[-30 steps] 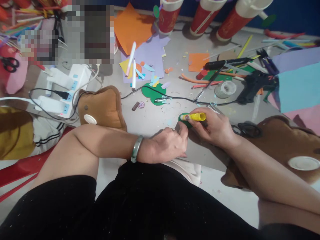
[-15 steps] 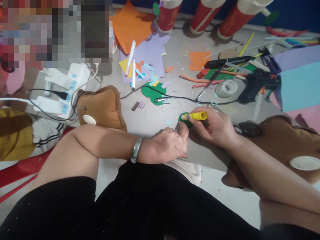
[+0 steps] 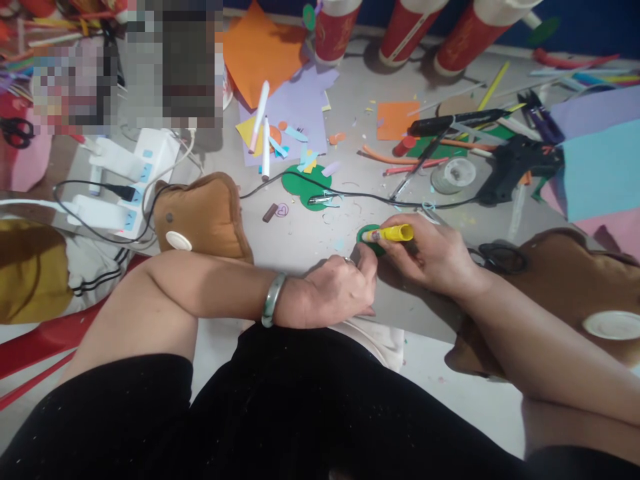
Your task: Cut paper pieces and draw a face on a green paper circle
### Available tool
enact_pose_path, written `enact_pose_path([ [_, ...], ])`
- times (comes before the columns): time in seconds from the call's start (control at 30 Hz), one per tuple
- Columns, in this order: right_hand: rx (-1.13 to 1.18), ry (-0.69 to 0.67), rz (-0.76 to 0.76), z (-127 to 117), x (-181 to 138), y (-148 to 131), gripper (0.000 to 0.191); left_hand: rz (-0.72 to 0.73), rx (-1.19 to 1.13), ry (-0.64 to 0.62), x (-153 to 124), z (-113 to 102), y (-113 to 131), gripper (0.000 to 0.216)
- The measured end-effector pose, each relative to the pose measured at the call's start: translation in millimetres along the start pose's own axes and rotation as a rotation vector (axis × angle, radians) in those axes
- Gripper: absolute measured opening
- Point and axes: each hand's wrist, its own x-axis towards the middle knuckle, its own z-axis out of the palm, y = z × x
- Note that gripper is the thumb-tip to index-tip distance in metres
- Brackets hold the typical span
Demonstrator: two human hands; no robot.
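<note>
My right hand [image 3: 433, 257] is closed round a yellow-and-white marker [image 3: 395, 233], which slants with its white end down on a small green paper piece [image 3: 369, 230]. My left hand [image 3: 343, 287] is bent just in front, its fingertips pressing the near edge of that green piece against the table. Part of the piece is covered by the fingers and marker. Above it on the table lie a larger green cut-out [image 3: 306, 183], a small brown block [image 3: 271, 213] and a purple heart-marked scrap [image 3: 282, 211].
A black cable crosses to a glue gun [image 3: 525, 163] on the right. Plush cushions, one brown [image 3: 575, 280] and one tan [image 3: 203, 213], flank my arms. Red cups [image 3: 337, 33] line the back. A power strip [image 3: 143, 180] stands left; scissors [image 3: 503, 257] lie by my right wrist.
Both hands and the marker stay in nearly the same place over the small green piece. The view has shifted very slightly.
</note>
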Motion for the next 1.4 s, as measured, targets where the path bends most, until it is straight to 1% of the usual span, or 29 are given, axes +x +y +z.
enact_pose_path([
  [0.1, -0.029, 0.047, -0.007, 0.2, 0.2, 0.6, 0.030, 0.000, 0.011, 0.016, 0.1, 1.1, 0.1, 0.081],
  [0.23, -0.020, 0.019, -0.047, 0.6, 0.1, 2.0, 0.028, -0.002, 0.017, 0.019, 0.1, 1.4, -0.3, 0.080],
  [0.33, -0.023, 0.054, -0.032, 0.4, 0.5, 2.8, 0.028, 0.002, 0.016, 0.015, -0.2, 0.3, -0.7, 0.080],
  [0.43, 0.030, 0.013, -0.066, -1.0, 1.9, 2.2, 0.028, 0.006, 0.021, 0.000, -0.6, -0.6, -0.9, 0.081],
  [0.5, 0.063, -0.010, -0.058, -1.3, 2.9, 1.0, 0.027, 0.010, 0.028, 0.003, -0.6, -0.2, -0.6, 0.082],
  [0.57, 0.066, 0.024, -0.006, -0.6, 3.4, 0.2, 0.025, 0.001, 0.025, 0.017, -0.4, 0.8, 0.1, 0.081],
  [0.63, 0.088, 0.076, 0.065, 0.3, 3.0, 0.8, 0.029, -0.017, 0.009, 0.019, 0.1, 1.5, 0.9, 0.080],
  [0.73, 0.271, 0.149, 0.182, -1.5, 1.0, 4.4, 0.037, -0.028, -0.022, -0.009, 0.7, 0.8, 1.2, 0.079],
  [0.8, 0.351, 0.183, 0.224, -5.9, -0.8, 7.5, 0.036, -0.024, -0.031, -0.022, 0.9, -0.5, 0.7, 0.079],
  [0.87, 0.278, 0.202, 0.222, -11.2, -2.7, 10.1, 0.031, -0.017, -0.024, -0.023, 0.7, -1.6, 0.0, 0.079],
  [0.93, 0.146, 0.206, 0.191, -15.4, -4.5, 12.0, 0.030, -0.016, -0.010, -0.022, 0.3, -1.8, -0.6, 0.079],
  [1.0, 0.069, 0.191, 0.154, -17.3, -5.7, 13.3, 0.029, -0.018, -0.003, -0.018, -0.1, -1.0, -0.7, 0.080],
  [1.17, 0.049, 0.106, 0.081, -15.3, -5.1, 14.0, 0.032, -0.015, -0.003, 0.016, -1.0, 0.0, -0.7, 0.078],
  [1.27, 0.049, 0.096, 0.084, -13.7, -3.8, 12.1, 0.032, -0.009, -0.010, -0.016, -0.6, -4.0, -1.7, 0.076],
  [1.4, 0.061, 0.096, 0.038, -12.5, -2.2, 10.2, 0.028, 0.005, -0.019, -0.057, 0.8, -9.8, -3.3, 0.076],
])
